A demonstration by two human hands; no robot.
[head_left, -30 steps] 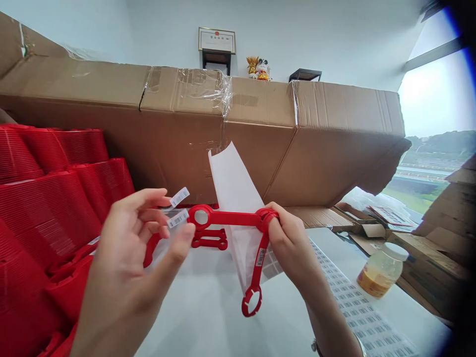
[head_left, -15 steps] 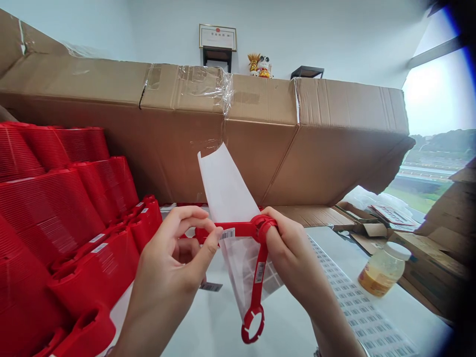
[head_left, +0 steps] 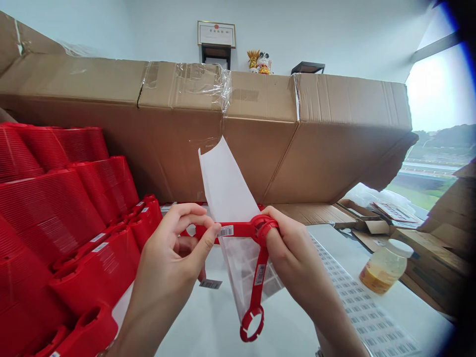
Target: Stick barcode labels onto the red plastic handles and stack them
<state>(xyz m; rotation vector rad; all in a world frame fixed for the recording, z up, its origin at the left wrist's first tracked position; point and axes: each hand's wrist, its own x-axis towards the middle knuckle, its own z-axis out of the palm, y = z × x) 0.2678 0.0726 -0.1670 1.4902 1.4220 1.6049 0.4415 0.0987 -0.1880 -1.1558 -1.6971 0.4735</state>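
My right hand (head_left: 292,245) is closed around the ringed end of two red plastic pieces. One red arm (head_left: 241,229) stretches left to my left hand and carries a barcode label (head_left: 226,231). The other red piece (head_left: 256,287) hangs down, with its own barcode label (head_left: 260,274) and an open ring at its lower end. My left hand (head_left: 178,253) pinches the first arm, its thumb at the label's left edge. Below those fingers hangs another barcode label (head_left: 210,284). A bent white label backing sheet (head_left: 230,183) passes behind the red pieces, its held part hidden by my right hand.
Tall stacks of red plastic pieces (head_left: 48,213) crowd the left. Cardboard (head_left: 178,134) walls off the back. On the white table (head_left: 193,327) at right lie a barcode label sheet (head_left: 357,302) and a jar (head_left: 386,267). An open carton (head_left: 427,253) stands beyond.
The left thumb and the barcode label on the red arm have shifted slightly left. My view has tilted a little. Both hands keep nearly the same pose.
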